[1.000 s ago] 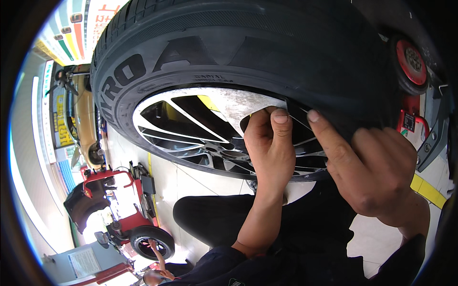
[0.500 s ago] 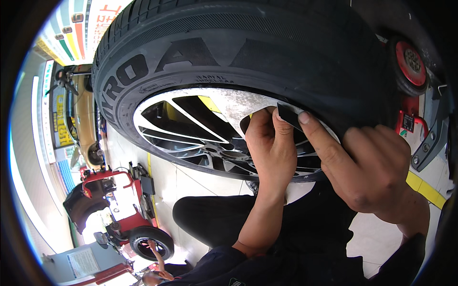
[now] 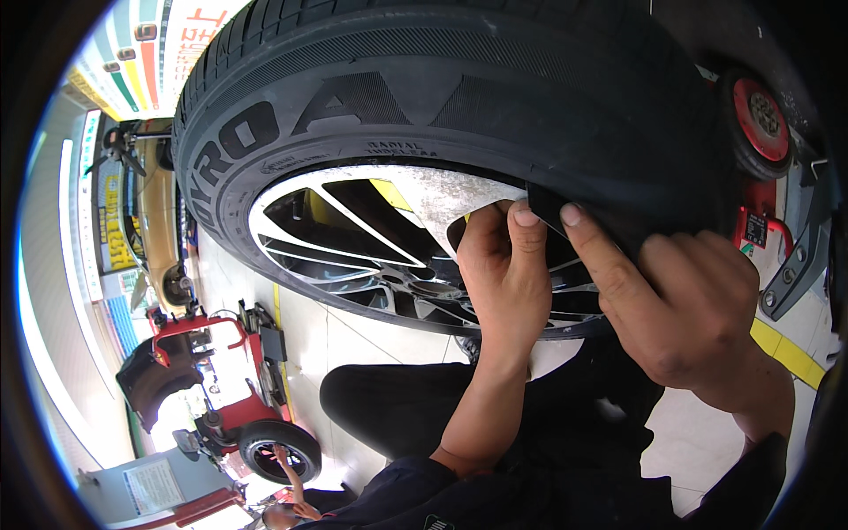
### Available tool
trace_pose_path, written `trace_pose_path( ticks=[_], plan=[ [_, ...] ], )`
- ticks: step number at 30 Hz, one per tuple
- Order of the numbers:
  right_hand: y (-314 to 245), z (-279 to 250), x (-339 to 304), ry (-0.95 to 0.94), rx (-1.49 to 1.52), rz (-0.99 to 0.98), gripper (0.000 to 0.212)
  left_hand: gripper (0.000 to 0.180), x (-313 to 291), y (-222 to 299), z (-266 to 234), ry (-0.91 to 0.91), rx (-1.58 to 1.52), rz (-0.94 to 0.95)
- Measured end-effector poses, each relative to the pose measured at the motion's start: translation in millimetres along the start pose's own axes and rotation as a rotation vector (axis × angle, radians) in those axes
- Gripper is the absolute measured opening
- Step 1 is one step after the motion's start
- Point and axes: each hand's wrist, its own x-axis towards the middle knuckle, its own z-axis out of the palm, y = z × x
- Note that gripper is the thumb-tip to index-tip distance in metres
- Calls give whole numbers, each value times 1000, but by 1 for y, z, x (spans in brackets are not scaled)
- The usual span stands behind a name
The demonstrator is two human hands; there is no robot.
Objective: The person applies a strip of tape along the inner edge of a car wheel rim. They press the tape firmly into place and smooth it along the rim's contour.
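A black tyre (image 3: 389, 102) is mounted on an alloy wheel (image 3: 459, 190) in front of me; the rim's bright face looks scuffed and mottled along its upper edge. At the right part of the rim, my left hand (image 3: 503, 265) pinches a thin black sheet (image 3: 546, 203), thumb on top and fingers curled into a spoke opening. My right hand (image 3: 680, 309) rests its index fingertip on the sheet's other end, against the rim edge. Its remaining fingers are curled, and its thumb is hidden. Both hands keep the sheet lying along the rim lip.
Red workshop machinery (image 3: 230, 397) stands on the tiled floor at left, with another tyre (image 3: 281, 450) beside a second person's hand (image 3: 283, 457). A gold car (image 3: 159, 221) is at far left. A red-centred wheel (image 3: 760, 124) and a grey metal arm (image 3: 791, 274) are at right.
The black sheet and both hands' fingertips have shifted slightly right along the rim edge. The sheet now lies flatter against the tyre. The wheel has stayed nearly in place.
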Motion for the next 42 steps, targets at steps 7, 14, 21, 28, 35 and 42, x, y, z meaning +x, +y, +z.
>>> trace_pose_path(
  ticks=[7, 14, 21, 28, 35, 42],
  plan=[
    [-2, 0, 9, 27, -6, 8, 40, 29, 0, -4, -1, -30, -90, -20],
    [2, -4, 7, -21, 10, 12, 40, 27, 0, -3, 0, 0, -10, -4],
    [3, -8, 11, -35, -3, 8, 39, 27, 0, -1, 0, -2, -42, -26],
    [3, -10, 15, -37, -5, 9, 36, 28, -1, -1, 1, -2, -53, -10],
    [-4, -7, 18, -6, -53, -17, 29, 29, -4, -5, 0, 21, -10, -86],
    [1, -10, 15, -32, -25, -6, 29, 29, -2, -4, -1, -25, -40, -13]
  ],
)
